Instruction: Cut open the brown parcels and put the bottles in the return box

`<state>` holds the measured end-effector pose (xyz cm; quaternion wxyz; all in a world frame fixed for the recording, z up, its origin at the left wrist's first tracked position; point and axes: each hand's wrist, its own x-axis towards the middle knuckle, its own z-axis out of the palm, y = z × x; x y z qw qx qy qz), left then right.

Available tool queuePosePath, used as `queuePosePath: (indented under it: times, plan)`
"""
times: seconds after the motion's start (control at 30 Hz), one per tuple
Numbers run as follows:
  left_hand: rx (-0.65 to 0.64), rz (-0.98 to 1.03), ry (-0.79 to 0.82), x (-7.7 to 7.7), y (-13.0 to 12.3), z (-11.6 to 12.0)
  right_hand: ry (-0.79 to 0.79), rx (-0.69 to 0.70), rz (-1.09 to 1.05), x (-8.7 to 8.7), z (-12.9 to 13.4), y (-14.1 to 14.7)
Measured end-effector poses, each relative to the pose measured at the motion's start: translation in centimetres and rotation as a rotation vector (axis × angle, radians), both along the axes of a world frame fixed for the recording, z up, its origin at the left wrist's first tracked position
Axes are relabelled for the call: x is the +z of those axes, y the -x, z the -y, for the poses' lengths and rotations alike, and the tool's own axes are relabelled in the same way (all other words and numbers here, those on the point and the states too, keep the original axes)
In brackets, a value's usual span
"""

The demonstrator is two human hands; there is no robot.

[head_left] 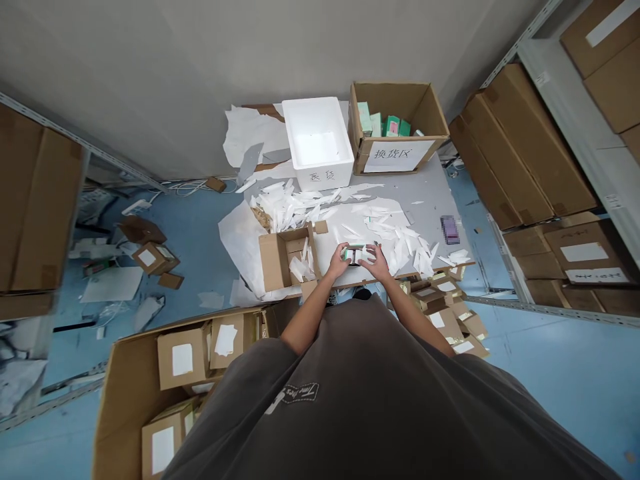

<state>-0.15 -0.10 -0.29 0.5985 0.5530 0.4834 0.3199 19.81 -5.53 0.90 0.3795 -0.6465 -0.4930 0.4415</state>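
Near the front edge of the table, my left hand and my right hand grip a small green and white box from its two sides. Dark and white contents show at the box's near face, too small to make out. My fingers are curled around its ends. Left of my hands stands an open cardboard box with crumpled white paper in it. Torn white paper strips lie in a heap behind, and more paper scraps spread to the right.
A white foam bin and a cardboard carton with green boxes stand at the table's back. A purple item lies at the right. Below are a large carton and stacked boxes; shelves flank the right side.
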Motion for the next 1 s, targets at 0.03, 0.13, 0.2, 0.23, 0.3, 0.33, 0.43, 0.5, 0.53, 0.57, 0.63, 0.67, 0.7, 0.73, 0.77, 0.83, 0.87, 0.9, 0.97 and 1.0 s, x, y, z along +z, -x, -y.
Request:
queuePosePath:
  times: [0.03,0.13,0.2,0.23,0.3,0.33,0.43,0.5,0.53,0.57,0.63,0.67,0.7,0.73,0.77,0.83,0.87,0.9,0.97,1.0]
  plan:
    - [-0.045,0.0,-0.036,0.3,0.4,-0.1,-0.028,-0.009,-0.012,0.3,-0.4,-0.2]
    - [-0.221,-0.042,-0.151,1.2,1.5,-0.3,-0.083,0.142,0.036,1.0,-1.4,-1.1]
    - [-0.306,-0.118,-0.204,1.7,2.1,-0.5,-0.094,0.267,0.109,1.0,-1.6,-1.6]
    - [-0.331,-0.16,-0.22,2.0,2.3,-0.6,-0.098,0.305,0.141,0.9,-1.6,-1.7]
    - [-0.355,-0.227,-0.235,2.3,2.4,-0.8,-0.108,0.33,0.188,0.5,-1.4,-1.7]
    - [-0.366,-0.249,-0.235,2.5,2.3,-0.9,-0.116,0.328,0.206,0.3,-1.3,-1.6]
    - [-0.419,-0.317,-0.232,2.9,2.1,-1.2,-0.148,0.327,0.263,-0.2,-0.9,-1.1]
    - [-0.455,-0.385,-0.236,3.2,2.2,-1.3,-0.164,0.328,0.304,-0.3,-0.8,-0.7]
    - [-0.472,-0.423,-0.239,3.4,2.2,-1.4,-0.168,0.327,0.318,-0.4,-0.8,-0.6]
    - [-0.49,-0.46,-0.239,3.5,2.3,-1.5,-0.167,0.327,0.323,-0.4,-0.7,-0.5]
    - [-0.527,-0.506,-0.221,3.5,2.5,-1.5,-0.145,0.334,0.292,-0.6,-0.6,-0.6]
    - [-0.534,-0.505,-0.206,3.4,2.5,-1.4,-0.124,0.332,0.253,-0.8,-0.4,-0.7]
    - [-0.519,-0.484,-0.19,3.1,2.4,-1.2,-0.096,0.318,0.2,-1.0,-0.2,-0.9]
    - [-0.477,-0.443,-0.174,2.8,2.2,-0.8,-0.062,0.286,0.138,-1.4,0.0,-1.1]
    - [-0.401,-0.387,-0.155,2.3,1.8,-0.3,-0.024,0.237,0.073,-1.8,0.3,-1.2]
    - [-0.167,-0.266,-0.081,1.1,0.8,0.9,0.064,0.116,-0.045,-2.8,0.7,-1.4]
    - [-0.032,-0.215,-0.012,0.4,0.1,1.6,0.113,0.068,-0.095,-3.4,0.9,-1.4]
    - [0.086,-0.18,0.077,-0.3,-0.5,2.2,0.163,0.037,-0.136,-4.0,0.9,-1.3]
    - [0.224,-0.129,0.224,-1.6,-1.8,3.0,0.241,0.028,-0.195,-5.1,0.5,-0.8]
    - [0.254,-0.111,0.269,-2.2,-2.3,3.1,0.261,0.035,-0.216,-5.7,0.2,-0.5]
